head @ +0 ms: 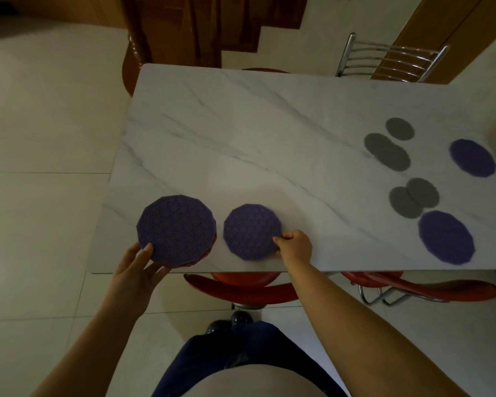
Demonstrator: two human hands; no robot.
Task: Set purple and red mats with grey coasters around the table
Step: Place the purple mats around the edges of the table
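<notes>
Your right hand (294,247) sits low in the middle of the frame, fingers curled and pinching the right-hand rim of a single purple mat (252,232). That mat lies flat on the table (241,133), close to its near edge.

Your left hand (138,270), lower left, grips a stack of mats (176,230) by its near rim, thumb on top and fingers underneath. The top one is purple, and a thin red edge peeks out beneath it at the lower right. I can't tell whether the stack rests on the tabletop.

These mats look thin and light, probably stiff enough to hold shape when pinched at one edge. The polished, marble-look top will likely let them skate, so nudge the mat by its rim rather than pressing its centre. Keep your thumb down on the stack, or the layers may fan apart.

Further out, at the right of the frame, grey coasters (387,150) lie in a loose cluster, some overlapping, between two more purple mats (445,237). They look thin and soft, so lift each one by a free edge.
</notes>
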